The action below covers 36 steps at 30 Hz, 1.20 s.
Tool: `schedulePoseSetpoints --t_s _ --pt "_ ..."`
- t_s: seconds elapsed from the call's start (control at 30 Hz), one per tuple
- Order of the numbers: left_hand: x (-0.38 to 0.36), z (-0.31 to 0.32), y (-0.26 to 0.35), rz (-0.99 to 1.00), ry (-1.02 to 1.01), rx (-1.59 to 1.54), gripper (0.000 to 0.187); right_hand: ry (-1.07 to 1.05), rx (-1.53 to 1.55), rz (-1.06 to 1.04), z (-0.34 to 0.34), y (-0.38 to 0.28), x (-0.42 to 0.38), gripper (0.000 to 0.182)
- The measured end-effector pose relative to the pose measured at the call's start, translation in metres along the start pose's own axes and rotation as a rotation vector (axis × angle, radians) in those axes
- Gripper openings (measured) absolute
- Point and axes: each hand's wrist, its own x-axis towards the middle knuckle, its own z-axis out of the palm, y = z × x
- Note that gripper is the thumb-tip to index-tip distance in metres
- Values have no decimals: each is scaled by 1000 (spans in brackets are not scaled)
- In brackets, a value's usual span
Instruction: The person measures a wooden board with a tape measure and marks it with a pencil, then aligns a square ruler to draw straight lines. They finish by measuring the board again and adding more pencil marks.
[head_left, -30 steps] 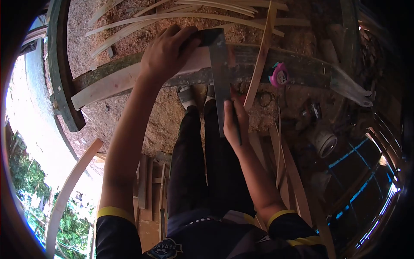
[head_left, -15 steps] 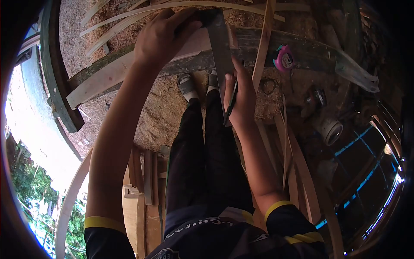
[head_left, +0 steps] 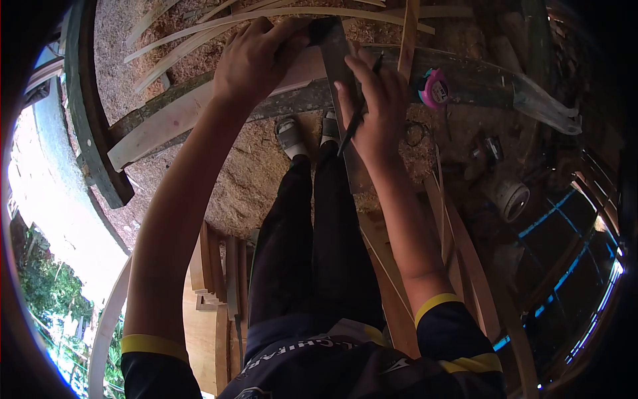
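Observation:
My left hand [head_left: 247, 66] grips the dark stock of a try square [head_left: 337, 66], its fingers bent around the end. The long metal blade runs down toward my legs, crossing a pale, curved wooden board [head_left: 163, 128]. In my right hand [head_left: 380, 123] is a dark pencil [head_left: 352, 132], slanting between the fingers. That hand lies alongside the blade's right edge, with the index finger and thumb stretched toward it. Under the board lies a dark, weathered beam [head_left: 472, 76]; my left forearm hides part of both.
A pink and teal tape measure [head_left: 434, 88] sits on the beam to the right, near a clear plastic bag [head_left: 548, 110]. Thin wood strips [head_left: 199, 33] lie over shavings beyond the beam. Stacked wood pieces [head_left: 212, 266] stand at lower left. My sandalled feet [head_left: 290, 134] are below the beam.
My right hand has moved up along the blade, away from my body, carrying the pencil. My left hand stays on the square's stock, with the square barely shifted.

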Motion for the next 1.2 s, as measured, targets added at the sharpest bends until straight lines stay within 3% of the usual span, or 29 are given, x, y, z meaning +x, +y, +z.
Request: schedulePoseSetpoints --t_s 0.1,0.23,0.3,0.43,0.5,0.6,0.8,1.0,1.07,1.2 --pt "0 -1 0 0 3 -30 33 33 22 -134 8 14 22 41" --pt "0 -1 -1 14 5 -40 33 -17 118 -123 28 30 39 36" --pt "0 -1 -1 9 5 -47 32 -105 355 71 37 33 41 35" --pt "-2 3 -5 -34 -9 -43 34 -15 398 85 46 30 33 34" --pt "-2 2 -4 -58 -6 -58 34 -78 490 238 39 24 29 37" --pt "-2 2 -2 -81 -19 -79 34 -138 585 285 36 23 31 42" --pt "0 -3 1 7 17 -47 34 -54 617 193 45 29 28 43" --pt "1 -4 2 -12 -9 -95 32 -91 628 266 45 29 25 41" --pt "3 -3 -1 73 52 -78 32 -60 612 224 49 30 26 41" --pt "2 -6 1 16 -10 -51 33 -94 620 197 45 35 28 41"
